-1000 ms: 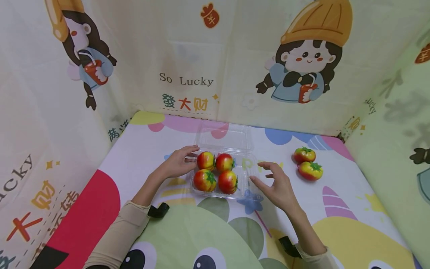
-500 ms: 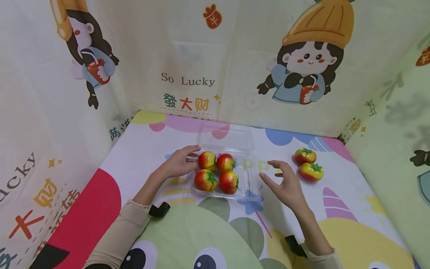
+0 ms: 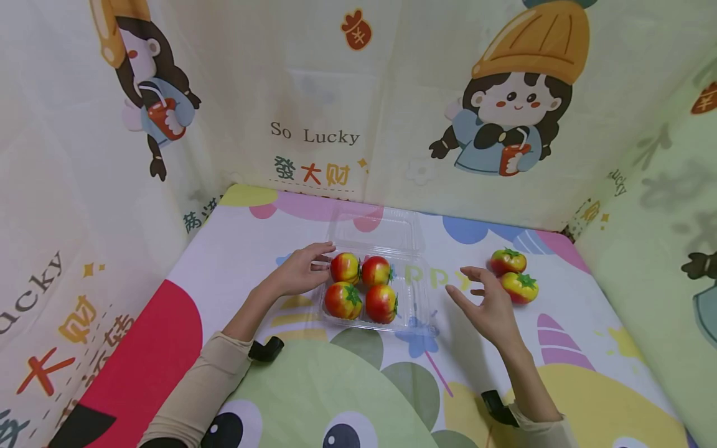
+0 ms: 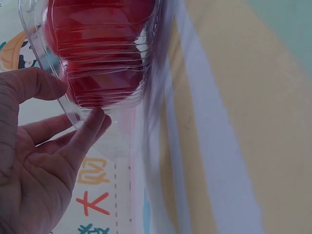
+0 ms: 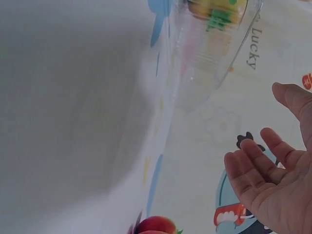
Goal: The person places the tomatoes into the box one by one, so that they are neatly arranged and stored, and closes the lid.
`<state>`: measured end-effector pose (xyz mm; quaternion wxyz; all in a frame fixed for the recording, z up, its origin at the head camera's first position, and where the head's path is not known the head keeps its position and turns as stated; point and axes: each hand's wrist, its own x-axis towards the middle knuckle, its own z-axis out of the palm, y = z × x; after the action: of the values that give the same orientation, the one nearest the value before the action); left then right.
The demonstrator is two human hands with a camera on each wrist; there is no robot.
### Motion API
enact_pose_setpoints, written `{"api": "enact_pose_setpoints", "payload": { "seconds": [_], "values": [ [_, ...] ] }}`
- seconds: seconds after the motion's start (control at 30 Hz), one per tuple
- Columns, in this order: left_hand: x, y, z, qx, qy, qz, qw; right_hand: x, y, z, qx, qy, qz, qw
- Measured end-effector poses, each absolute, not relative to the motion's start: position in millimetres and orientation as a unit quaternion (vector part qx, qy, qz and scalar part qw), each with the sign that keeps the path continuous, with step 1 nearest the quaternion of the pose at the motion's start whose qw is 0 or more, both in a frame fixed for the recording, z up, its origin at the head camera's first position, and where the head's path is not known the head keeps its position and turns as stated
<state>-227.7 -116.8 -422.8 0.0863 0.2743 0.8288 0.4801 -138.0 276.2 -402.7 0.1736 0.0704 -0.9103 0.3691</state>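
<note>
I see the worktop (image 3: 224, 261) carrying a clear plastic clamshell (image 3: 411, 298), lid laid back. I read the right hand (image 3: 490, 311) as raised, thumb and fingers apart, and the left hand (image 3: 302, 270) as reaching the clamshell's left edge, digits parted. Four red-and-yellow tomatoes (image 3: 343, 300) sit inside; two loose tomatoes (image 3: 520, 287) lie near the right hand.

On the tabletop (image 3: 224, 249), four fruits (image 3: 381, 303) sit in a tray (image 3: 411, 306) with its lid (image 3: 376, 231) behind, and two more fruits (image 3: 519, 289) lie to the right, one behind the other.
</note>
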Motion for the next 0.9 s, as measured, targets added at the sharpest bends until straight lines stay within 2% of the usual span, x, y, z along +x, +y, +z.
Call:
{"api": "enact_pose_setpoints", "payload": {
  "seconds": [0.9],
  "values": [
    [-227.6,-116.9,-425.2,0.274,0.836,0.468,0.085,-132.4,309.8,-397.7,-0.014,-0.915,0.354,0.193]
  ]
}}
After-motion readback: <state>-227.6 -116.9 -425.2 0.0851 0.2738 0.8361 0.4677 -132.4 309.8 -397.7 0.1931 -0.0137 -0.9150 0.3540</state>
